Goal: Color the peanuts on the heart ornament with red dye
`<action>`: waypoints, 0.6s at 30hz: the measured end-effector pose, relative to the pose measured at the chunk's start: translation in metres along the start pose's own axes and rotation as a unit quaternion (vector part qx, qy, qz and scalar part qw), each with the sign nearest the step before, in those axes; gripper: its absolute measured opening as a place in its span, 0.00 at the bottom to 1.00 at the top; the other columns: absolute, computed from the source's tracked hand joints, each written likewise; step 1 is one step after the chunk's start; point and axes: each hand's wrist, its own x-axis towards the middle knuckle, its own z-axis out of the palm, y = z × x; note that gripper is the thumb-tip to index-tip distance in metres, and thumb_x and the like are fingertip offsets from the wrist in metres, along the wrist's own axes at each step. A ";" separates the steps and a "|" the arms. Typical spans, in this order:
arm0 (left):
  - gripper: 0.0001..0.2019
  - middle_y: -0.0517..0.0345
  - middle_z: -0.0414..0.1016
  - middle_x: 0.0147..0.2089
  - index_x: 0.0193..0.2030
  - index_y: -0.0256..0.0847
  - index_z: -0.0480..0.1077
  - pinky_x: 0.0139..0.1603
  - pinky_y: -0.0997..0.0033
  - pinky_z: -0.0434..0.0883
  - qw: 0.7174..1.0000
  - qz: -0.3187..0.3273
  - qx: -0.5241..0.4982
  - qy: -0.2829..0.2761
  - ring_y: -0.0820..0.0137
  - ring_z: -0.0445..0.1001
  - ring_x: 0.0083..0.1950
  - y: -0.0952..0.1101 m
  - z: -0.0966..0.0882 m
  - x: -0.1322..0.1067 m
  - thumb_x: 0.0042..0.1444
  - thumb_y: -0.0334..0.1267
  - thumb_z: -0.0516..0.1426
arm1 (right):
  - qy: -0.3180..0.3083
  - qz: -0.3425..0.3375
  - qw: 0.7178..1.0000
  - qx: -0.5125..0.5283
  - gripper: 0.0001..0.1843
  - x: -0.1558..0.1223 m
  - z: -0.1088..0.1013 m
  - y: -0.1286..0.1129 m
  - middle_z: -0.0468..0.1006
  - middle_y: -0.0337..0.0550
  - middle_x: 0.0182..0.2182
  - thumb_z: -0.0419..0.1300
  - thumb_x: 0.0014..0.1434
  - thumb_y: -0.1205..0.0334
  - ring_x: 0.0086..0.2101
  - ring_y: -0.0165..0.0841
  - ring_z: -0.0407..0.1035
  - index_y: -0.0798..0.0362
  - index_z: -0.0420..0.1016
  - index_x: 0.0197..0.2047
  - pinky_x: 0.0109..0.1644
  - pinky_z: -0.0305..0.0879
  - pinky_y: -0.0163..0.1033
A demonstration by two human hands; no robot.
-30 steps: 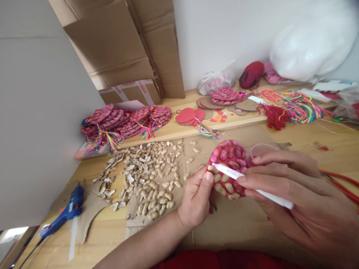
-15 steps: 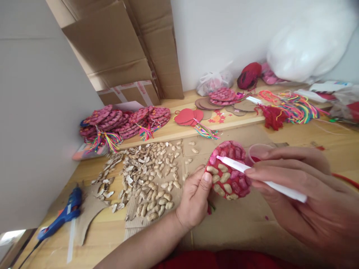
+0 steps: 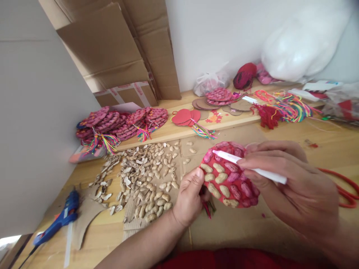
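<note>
My left hand [image 3: 191, 196] grips the left edge of a red disc [image 3: 227, 175] with peanut shells stuck on its face. Shells along its top and right are pink; those at the lower left, such as one pale peanut shell [image 3: 214, 190], keep their natural tan. In my right hand [image 3: 291, 183] is a slim white marker-like brush pen [image 3: 254, 167], pinched between thumb and fingers. Its pink tip meets or nearly meets the shells at the disc's upper left. Behind my right fingers, a clear cup [image 3: 252, 147] is mostly hidden. A tassel [image 3: 208, 209] hangs below the disc.
Loose peanut shells [image 3: 148, 179] cover the cardboard to the left. A blue glue gun [image 3: 60, 220] lies farther left. Along the back shelf are stacked pink discs [image 3: 98, 123], red discs [image 3: 183, 117] and coloured tassels [image 3: 291, 106]. A red cord [image 3: 346, 186] curls at right.
The disc has turned to face me more and sits slightly lower. The pen's tip has shifted a little up and left across the shells, and my right hand has moved left.
</note>
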 end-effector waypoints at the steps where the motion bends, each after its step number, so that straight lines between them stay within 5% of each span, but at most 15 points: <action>1: 0.23 0.66 0.58 0.21 0.30 0.38 0.70 0.19 0.82 0.53 1.000 -0.003 -0.005 0.004 0.79 0.51 0.20 0.001 0.001 0.000 0.59 0.59 0.62 | -0.007 -0.005 1.000 0.002 0.12 -0.001 0.000 0.000 0.83 0.37 0.41 0.64 0.62 0.64 0.47 0.39 0.73 0.43 0.78 0.49 0.52 0.69 0.48; 14: 0.25 0.67 0.59 0.20 0.27 0.39 0.64 0.16 0.84 0.49 0.998 -0.003 -0.065 0.018 0.81 0.50 0.19 0.006 0.005 0.002 0.55 0.58 0.66 | -0.057 -0.035 0.997 0.026 0.10 0.004 0.000 -0.001 0.84 0.34 0.39 0.62 0.64 0.61 0.49 0.38 0.72 0.42 0.77 0.49 0.53 0.69 0.47; 18: 0.25 0.67 0.59 0.21 0.28 0.38 0.65 0.16 0.84 0.50 0.998 -0.013 -0.057 0.020 0.81 0.51 0.19 0.006 0.005 0.001 0.54 0.58 0.66 | -0.031 -0.008 0.999 0.021 0.10 0.002 0.000 -0.001 0.84 0.35 0.39 0.63 0.64 0.62 0.47 0.38 0.73 0.41 0.77 0.48 0.52 0.69 0.47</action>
